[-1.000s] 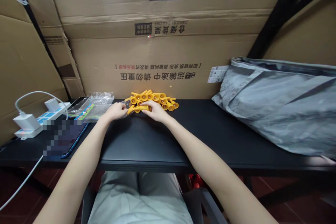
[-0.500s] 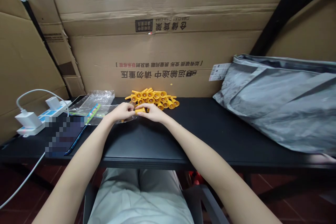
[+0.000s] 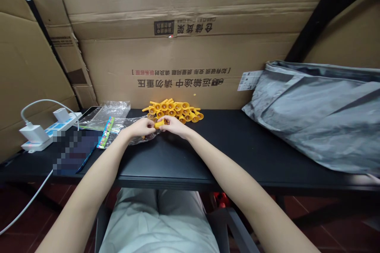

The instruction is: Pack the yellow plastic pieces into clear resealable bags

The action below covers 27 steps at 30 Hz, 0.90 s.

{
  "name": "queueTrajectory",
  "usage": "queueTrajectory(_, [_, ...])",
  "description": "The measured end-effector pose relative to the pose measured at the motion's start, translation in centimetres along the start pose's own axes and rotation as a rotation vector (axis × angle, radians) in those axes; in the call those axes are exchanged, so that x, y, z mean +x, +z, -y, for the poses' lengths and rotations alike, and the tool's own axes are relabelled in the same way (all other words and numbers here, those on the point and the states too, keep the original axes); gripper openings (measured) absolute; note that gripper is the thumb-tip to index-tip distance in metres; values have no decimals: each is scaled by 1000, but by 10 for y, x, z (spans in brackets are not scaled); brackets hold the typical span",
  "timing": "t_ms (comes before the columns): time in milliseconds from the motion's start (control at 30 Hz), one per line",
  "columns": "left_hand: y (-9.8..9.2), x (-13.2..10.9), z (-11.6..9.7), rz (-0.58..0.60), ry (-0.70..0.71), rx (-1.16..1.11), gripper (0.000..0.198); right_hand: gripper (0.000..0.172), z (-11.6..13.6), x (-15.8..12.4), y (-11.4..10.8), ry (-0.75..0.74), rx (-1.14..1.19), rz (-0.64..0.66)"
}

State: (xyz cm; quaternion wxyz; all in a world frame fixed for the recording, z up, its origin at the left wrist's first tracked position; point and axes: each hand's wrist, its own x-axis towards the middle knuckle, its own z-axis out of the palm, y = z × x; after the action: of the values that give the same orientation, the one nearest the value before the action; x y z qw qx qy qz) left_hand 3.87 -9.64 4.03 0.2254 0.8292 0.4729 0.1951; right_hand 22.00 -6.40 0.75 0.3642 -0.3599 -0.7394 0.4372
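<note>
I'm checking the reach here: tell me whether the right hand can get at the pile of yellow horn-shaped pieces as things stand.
Likely yes: the pile lies just beyond the right hand, with nothing visible blocking the way, though that hand seems busy holding one yellow piece.

The left hand (image 3: 144, 126) partly hides the clear bag (image 3: 139, 140), the right hand (image 3: 174, 125) a yellow funnel (image 3: 159, 125). The right edge crops the grey sack (image 3: 320, 122).

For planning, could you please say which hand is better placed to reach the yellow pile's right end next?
Probably the right hand, once free of the yellow piece: it is nearer that end of the yellow pile than the left hand.
</note>
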Motion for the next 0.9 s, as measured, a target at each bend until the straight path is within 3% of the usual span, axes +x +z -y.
queueTrajectory(133, [-2,0,6,25,-29,-96,14,27,0,-1,0,-104,-123,-39])
queueTrajectory(333, [-2,1,5,10,3,-54,17,30,7,-8,-2,-208,-463,125])
queueTrajectory(433, [-2,2,6,52,-5,2,18,33,12,-10,1,-209,-541,170])
queueTrajectory(500, [-5,3,11,17,-30,54,20,29,14,-11,4,-196,-565,196])
queueTrajectory(700, [-16,8,52,-352,-284,373,28,26,16,-11,10,-252,-593,219])
queueTrajectory(900, [-18,13,81,-280,-507,299,35,26,13,-9,18,-347,-632,161])
